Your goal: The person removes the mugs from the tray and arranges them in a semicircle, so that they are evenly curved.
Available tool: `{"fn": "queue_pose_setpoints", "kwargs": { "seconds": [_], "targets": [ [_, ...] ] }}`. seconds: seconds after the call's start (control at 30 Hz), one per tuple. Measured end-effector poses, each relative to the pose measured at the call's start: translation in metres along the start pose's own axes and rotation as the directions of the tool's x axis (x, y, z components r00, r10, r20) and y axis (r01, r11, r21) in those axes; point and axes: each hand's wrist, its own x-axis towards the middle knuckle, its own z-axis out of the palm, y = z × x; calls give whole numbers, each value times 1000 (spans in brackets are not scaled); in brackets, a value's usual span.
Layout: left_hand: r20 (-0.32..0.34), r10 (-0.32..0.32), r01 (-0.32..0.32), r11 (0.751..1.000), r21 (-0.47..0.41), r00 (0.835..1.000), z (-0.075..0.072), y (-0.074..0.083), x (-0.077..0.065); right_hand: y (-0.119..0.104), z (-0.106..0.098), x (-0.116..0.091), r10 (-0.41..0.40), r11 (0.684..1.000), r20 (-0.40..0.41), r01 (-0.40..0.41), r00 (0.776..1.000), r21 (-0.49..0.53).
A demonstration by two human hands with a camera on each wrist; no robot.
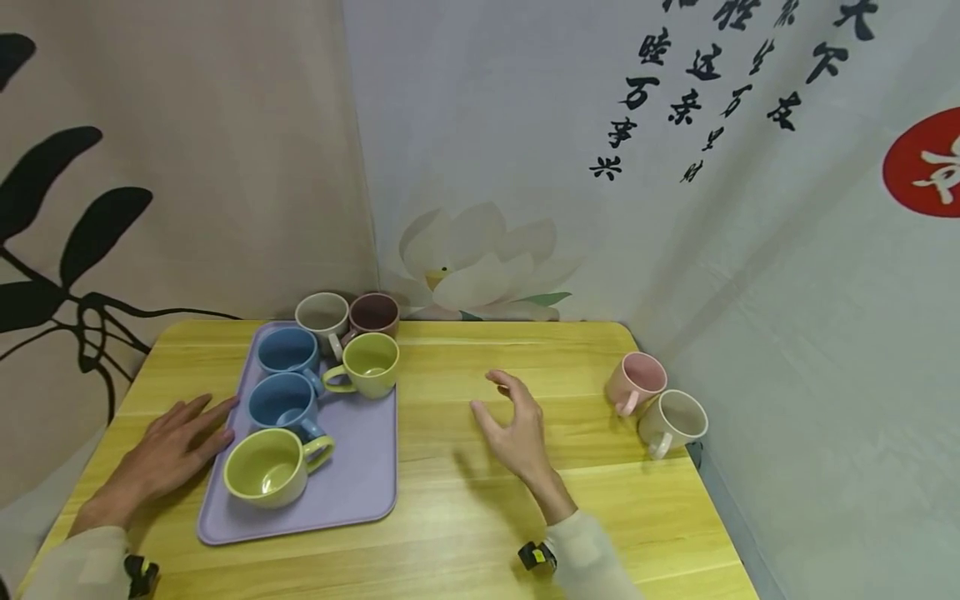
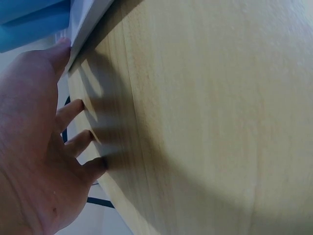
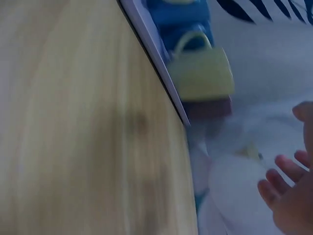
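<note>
The left hand (image 1: 167, 456) is touching the lilac tray (image 1: 360, 483), its grip loose and empty; the view isn't showing whether it is pressing. A yellow mug (image 1: 267, 471) is sitting at the near end. The right hand (image 1: 521, 432) is hovering above the counter (image 1: 450, 533), grip apart, empty. Rightward, a white mug (image 1: 673, 422) and pink mug (image 1: 636, 383) are standing; loading is apparently proceeding, probably calling for a reach there.

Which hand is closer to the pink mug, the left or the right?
The right hand is closer: it hovers over the table, left of the pink mug. The left hand is farther off, at the left edge of the purple tray.
</note>
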Motion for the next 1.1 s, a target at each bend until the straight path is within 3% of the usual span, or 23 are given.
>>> {"fn": "queue_pose_setpoints", "kwargs": {
  "seconds": [0.2, 0.37, 0.57, 0.73, 1.1],
  "targets": [
    [-5, 8, -8, 1000, 2, 1000, 0, 1, -1, -18, 36, -4, 29, 991, 253, -61, 967, 121],
    [-4, 5, -5, 1000, -8, 1000, -1, 2, -1, -31, 63, -5, -3, 980, 377, -73, 926, 187],
    [-8, 9, -9, 1000, -10, 1000, 0, 2, -2, -45, 91, -5, -57, 972, 509, -69, 859, 226],
    [-9, 8, -8, 1000, -16, 1000, -1, 3, -2, -54, 114, -6, -104, 979, 568, -17, 816, 204],
    [-24, 19, -20, 1000, -23, 1000, 1, 3, -1, -64, 141, -5, -192, 977, 616, 90, 764, 193]
  ]
}}
